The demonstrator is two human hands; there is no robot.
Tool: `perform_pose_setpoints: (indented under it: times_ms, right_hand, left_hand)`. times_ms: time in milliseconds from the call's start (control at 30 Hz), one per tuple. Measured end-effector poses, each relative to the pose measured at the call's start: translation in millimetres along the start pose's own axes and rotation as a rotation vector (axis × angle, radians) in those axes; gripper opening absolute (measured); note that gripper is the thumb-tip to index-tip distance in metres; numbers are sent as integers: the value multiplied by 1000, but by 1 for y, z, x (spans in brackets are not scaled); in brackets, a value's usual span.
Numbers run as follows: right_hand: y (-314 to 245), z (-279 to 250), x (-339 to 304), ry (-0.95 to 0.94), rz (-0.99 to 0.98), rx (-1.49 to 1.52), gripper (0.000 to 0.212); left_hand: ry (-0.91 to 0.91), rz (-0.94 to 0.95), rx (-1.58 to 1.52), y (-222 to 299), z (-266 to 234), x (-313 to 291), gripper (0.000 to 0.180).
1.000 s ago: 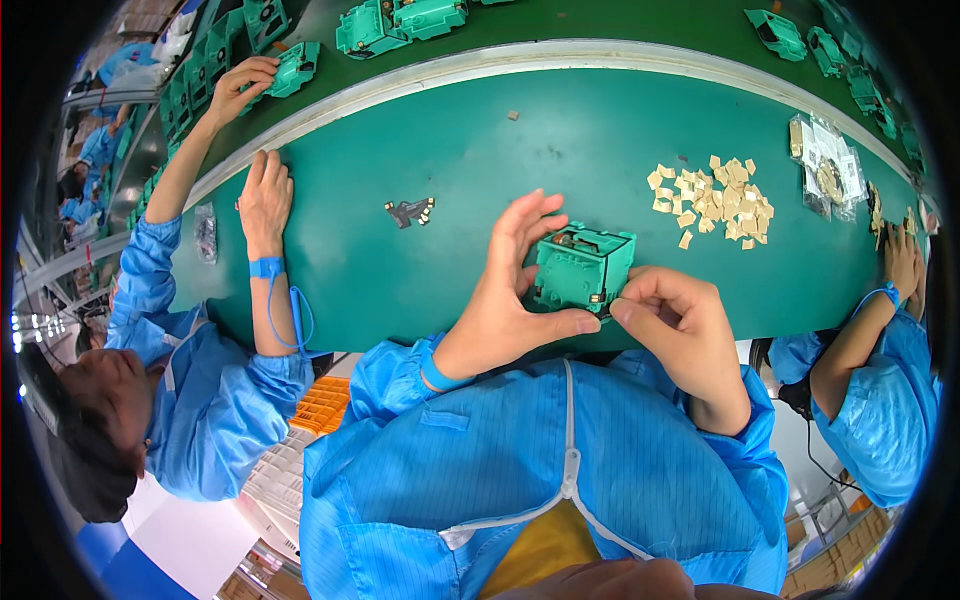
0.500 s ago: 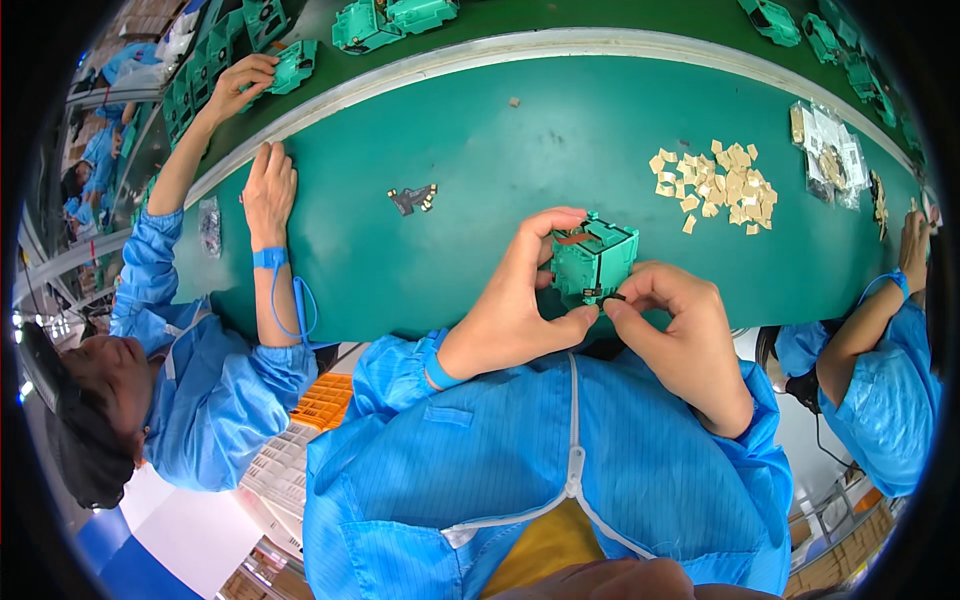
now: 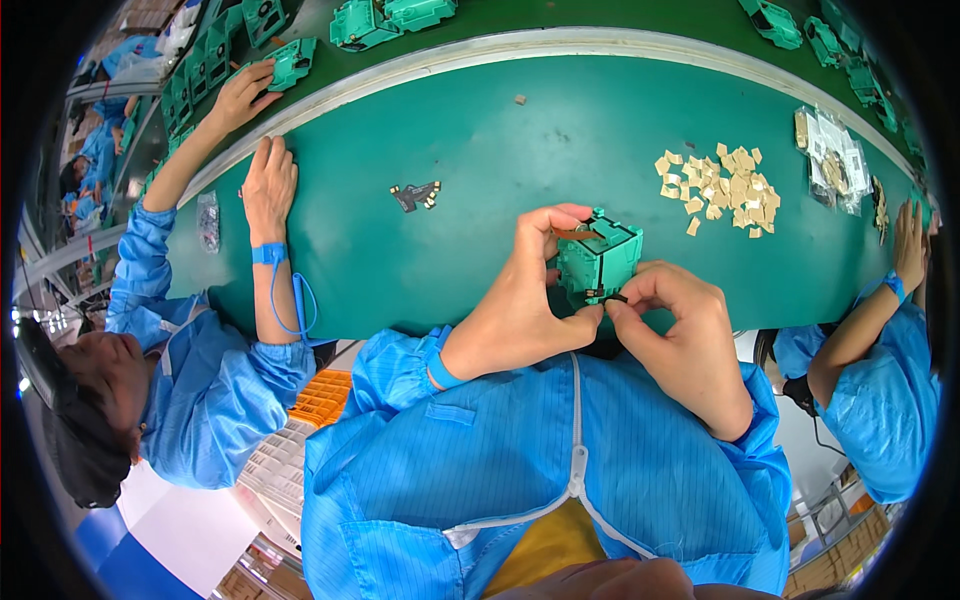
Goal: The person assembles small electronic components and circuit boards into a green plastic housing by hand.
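On bench (image 3: 440, 265), bagged parts (image 3: 832, 165); left hand (image 3: 515, 315) grips green housing (image 3: 618, 264), right hand (image 3: 682, 328) black piece (image 3: 617, 297).

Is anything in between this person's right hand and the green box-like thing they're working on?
Only a small dark piece, which the right hand pinches at the lower corner of the green housing; nothing else visible stands between. The left hand holds the housing.

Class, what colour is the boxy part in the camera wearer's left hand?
The boxy part is teal green with black edging, seen best in the head view.
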State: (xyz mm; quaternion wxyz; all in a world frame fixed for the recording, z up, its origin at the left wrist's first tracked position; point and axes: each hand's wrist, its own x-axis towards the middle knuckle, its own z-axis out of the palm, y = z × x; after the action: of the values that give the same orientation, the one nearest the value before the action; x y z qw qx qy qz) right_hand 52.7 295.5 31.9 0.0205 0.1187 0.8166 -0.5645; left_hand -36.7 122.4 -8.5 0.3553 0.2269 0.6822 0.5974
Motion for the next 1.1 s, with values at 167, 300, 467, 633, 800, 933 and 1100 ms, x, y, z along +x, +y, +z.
perform_pose_setpoints:
  times_ms: [167, 300, 467, 633, 800, 933, 1100]
  right_hand:
    - [-2, -2, 2, -21, -5, -19, 11]
    - [0, 0, 1, -12, -23, -3, 11]
    - [-3, 2, 2, 8, -36, -28, 12]
    - [-5, 2, 1, 21, -44, -8, 16]
    - [-2, -6, 2, 9, 107, 256, 22]
    - [-8, -11, 10, -34, 157, 497, 29]
    - [0, -11, 11, -74, 135, 634, 33]
  left_hand:
    - [-7, -5, -93, -4, -1, 1, 77]
    - [15, -23, -112, -5, 0, -1, 75]
    - [53, 22, -123, -8, 1, -3, 73]
    - [56, 65, -146, -8, 1, -5, 72]
    - [66, 94, -216, -7, 2, -6, 73]
    - [41, 92, -277, -3, 3, -5, 73]
    - [-17, 206, -289, -4, 1, -2, 73]
